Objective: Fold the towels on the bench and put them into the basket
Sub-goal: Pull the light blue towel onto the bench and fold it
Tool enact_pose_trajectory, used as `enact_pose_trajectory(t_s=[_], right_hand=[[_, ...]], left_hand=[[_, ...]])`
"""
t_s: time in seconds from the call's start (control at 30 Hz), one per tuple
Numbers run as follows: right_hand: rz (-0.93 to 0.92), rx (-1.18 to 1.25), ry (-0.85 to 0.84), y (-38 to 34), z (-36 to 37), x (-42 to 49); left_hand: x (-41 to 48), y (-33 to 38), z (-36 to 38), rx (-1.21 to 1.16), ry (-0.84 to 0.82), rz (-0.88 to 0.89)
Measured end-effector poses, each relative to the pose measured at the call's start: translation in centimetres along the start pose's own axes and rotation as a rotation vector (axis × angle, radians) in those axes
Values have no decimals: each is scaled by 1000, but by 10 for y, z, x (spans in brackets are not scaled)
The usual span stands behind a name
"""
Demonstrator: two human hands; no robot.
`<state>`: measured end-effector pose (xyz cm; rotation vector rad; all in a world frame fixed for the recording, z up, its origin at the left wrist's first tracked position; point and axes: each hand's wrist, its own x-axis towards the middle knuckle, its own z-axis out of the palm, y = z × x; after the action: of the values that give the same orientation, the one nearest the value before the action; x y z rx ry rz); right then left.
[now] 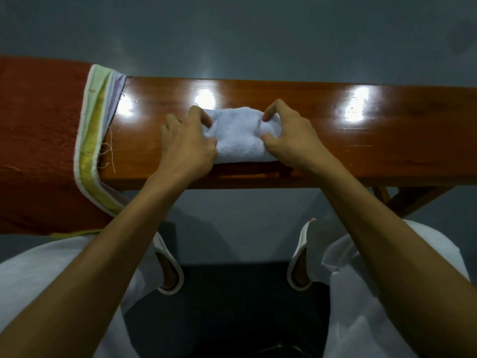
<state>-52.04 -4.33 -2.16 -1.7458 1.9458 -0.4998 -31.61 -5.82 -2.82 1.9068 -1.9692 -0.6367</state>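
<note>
A small white towel (240, 136) lies folded into a compact bundle on the glossy wooden bench (361, 146), near its front edge. My left hand (185, 144) pinches the towel's left end with curled fingers. On the other end, my right hand (286, 138) grips the cloth between thumb and bent fingers. A large red towel (38, 140) with a striped yellow-green border (90, 140) is draped over the bench's left part. No basket is in view.
The grey floor (232, 34) extends beyond the bench. The bench's angled legs (402, 200) show at the right below the seat. My knees in white cloth (387, 267) and white slippers (167, 270) are under my arms.
</note>
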Motion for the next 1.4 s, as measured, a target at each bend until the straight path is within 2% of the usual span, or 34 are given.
enact_pose_trajectory(t_s=[0.2, 0.47, 0.67, 0.83, 1.0, 1.13, 1.27, 1.4], right_hand=[[6, 51, -9, 12, -11, -11], [45, 146, -35, 38, -41, -23], [-11, 141, 93, 50, -48, -29], [-2, 199, 158, 59, -53, -38], [-6, 318, 312, 60, -65, -55], [-59, 297, 326, 69, -79, -70], [-74, 278, 353, 92, -86, -84], [-31, 260, 373, 124, -86, -100]], left_hand=[[-5, -1, 6, -181, -15, 33], [-12, 15, 30, -264, 25, 97], [-2, 28, 34, -429, -31, 174], [-7, 51, 43, -582, 45, 119], [-22, 66, 44, -614, 77, 233], [-35, 78, 49, -675, 123, 209], [-52, 92, 59, -599, 206, 300], [-61, 110, 76, -580, 180, 298]])
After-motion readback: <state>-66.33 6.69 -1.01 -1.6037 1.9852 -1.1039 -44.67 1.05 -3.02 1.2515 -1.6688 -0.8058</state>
